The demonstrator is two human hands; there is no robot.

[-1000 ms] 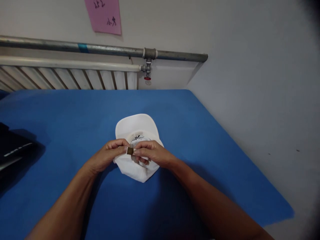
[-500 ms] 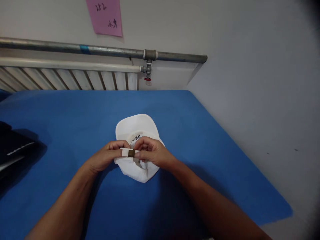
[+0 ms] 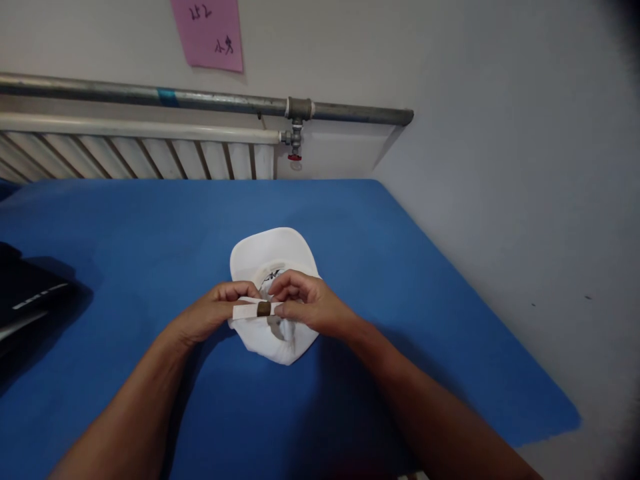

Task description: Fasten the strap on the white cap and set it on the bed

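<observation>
We find the white cap [image 3: 273,252] on the blue table [image 3: 390,267], its strap [image 3: 245,311] running crosswise between left hand [image 3: 210,312] and right hand [image 3: 313,305], both pinched closed on it, brown buckle [image 3: 263,309] nearer the right, left fingertip contact partly hidden.

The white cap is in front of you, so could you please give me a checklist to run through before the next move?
1. White cap resting on the blue surface: ok.
2. Strap showing on both sides of the brown buckle: ok.
3. Right-hand grip on the strap beside the buckle: ok.
4. Left-hand grip firm on the strap: cannot tell, its hold is partly hidden.
5. Buckle locked: cannot tell.
6. Dark item apart from the cap: ok.
</observation>
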